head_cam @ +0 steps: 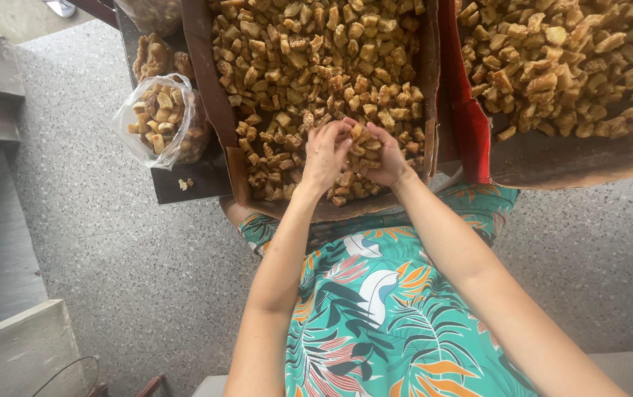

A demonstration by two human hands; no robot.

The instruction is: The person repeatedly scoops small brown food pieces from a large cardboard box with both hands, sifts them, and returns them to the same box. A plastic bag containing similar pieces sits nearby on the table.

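Golden-brown fried chunks sit cupped between both hands, at the near end of a cardboard box that rests against the person's lap. The left hand is curled, fingers drawn together and bent over the top of the small heap. The right hand mirrors it from the other side, fingers closed in around the same chunks, so the pieces lie pressed between the two sets of fingertips and against the palms. Both hands are in contact with the loose pieces lying beneath them.

Packages: a clear plastic bag, open at its mouth and rounded in shape, stands left of the box on a dark board. Labels or print on it cannot be made out.

Containers: the cardboard box is filled nearly wall to wall with the same irregular golden chunks. A second box, red on its near wall and brown inside, stands just beside it on the right and holds a similar load. The plastic bag holds larger, paler pieces of the same kind. All stand over a speckled grey floor.
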